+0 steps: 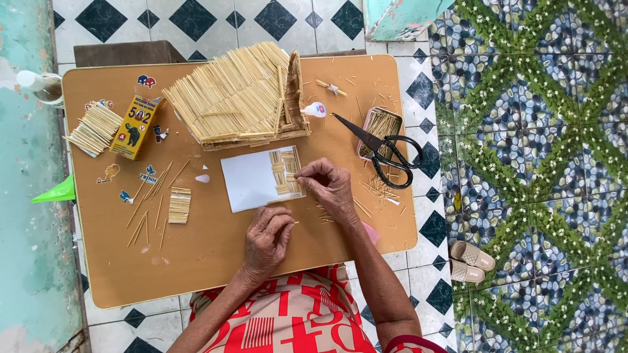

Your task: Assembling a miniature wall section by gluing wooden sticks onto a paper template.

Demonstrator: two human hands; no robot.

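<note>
Head view, catalogued largest to smallest:

- Table: tan top filling the left and centre of the frame; bare at the lower edge, littered with loose sticks elsewhere.
- Stick house: upper centre; a sloped roof panel fully covered in sticks, with one upright wall at its right end. This part looks finished.
- White card: centre, just below the house. Small stick panels cover only its right end; the larger left part is bare, so most of the card appears left to fill.
- Right hand: centre right, fingertips pinched shut on a single stick at the card's right edge, touching the panels there.
- Left hand: lower centre, resting on the table below the card, fingers curled in; a stick tip shows at the thumb.
- Scissors: right of centre, black, blades apart, lying across a stick tray.
- Yellow box: upper left, beside a stick bundle.
- Stick mat: left of centre, ready-made, unused, among loose sticks.
- Glue bottle: upper centre, small, lying just right of the house.
</note>
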